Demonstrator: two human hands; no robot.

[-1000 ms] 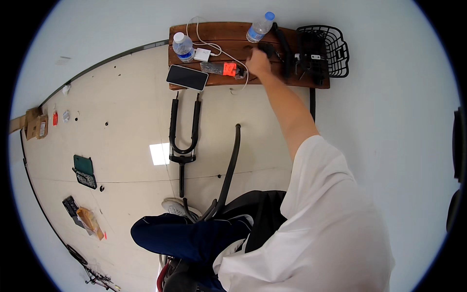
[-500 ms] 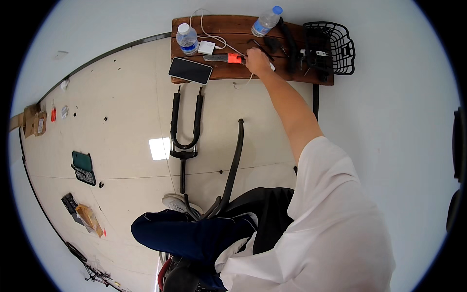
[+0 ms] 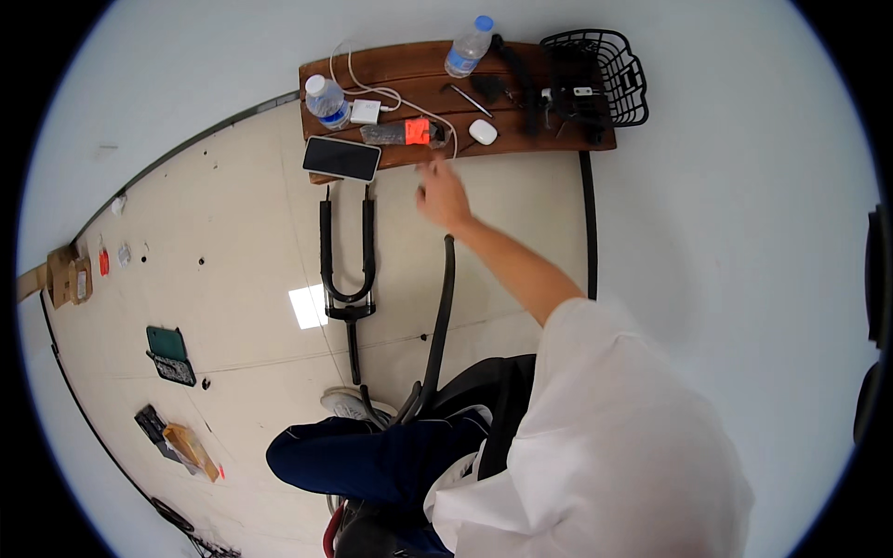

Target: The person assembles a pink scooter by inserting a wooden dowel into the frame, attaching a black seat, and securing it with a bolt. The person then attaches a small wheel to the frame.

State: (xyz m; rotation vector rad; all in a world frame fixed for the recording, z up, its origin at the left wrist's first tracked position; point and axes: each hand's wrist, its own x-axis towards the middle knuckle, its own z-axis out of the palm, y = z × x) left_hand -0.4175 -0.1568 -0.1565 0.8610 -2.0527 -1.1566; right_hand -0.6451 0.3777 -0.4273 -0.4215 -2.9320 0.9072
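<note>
My right hand [image 3: 444,195] is over the floor, just off the near edge of the wooden bench [image 3: 549,138]. Its fingers are a little blurred, thumb apart from the others, with nothing visible between them. Nearest to it on the bench lies a long dark package with an orange band [image 3: 417,132], seemingly in clear plastic. A white cable [image 3: 453,138] curves past its right end. Farther right sits a small white rounded case [image 3: 483,131]. A phone [image 3: 341,159] with a dark screen lies at the bench's front left. My left hand is not in view.
Two water bottles [image 3: 327,102] [image 3: 469,46], a white charger [image 3: 366,112], a thin metal tool [image 3: 470,99] and a black wire basket [image 3: 621,79] are on the bench. A black bicycle fork [image 3: 352,302] lies on the floor beside a curved dark bar [image 3: 441,321].
My right hand has come off the bench, back towards me and left, leaving the dark package lying there. The white case and thin metal tool are now uncovered. The view has shifted slightly.
</note>
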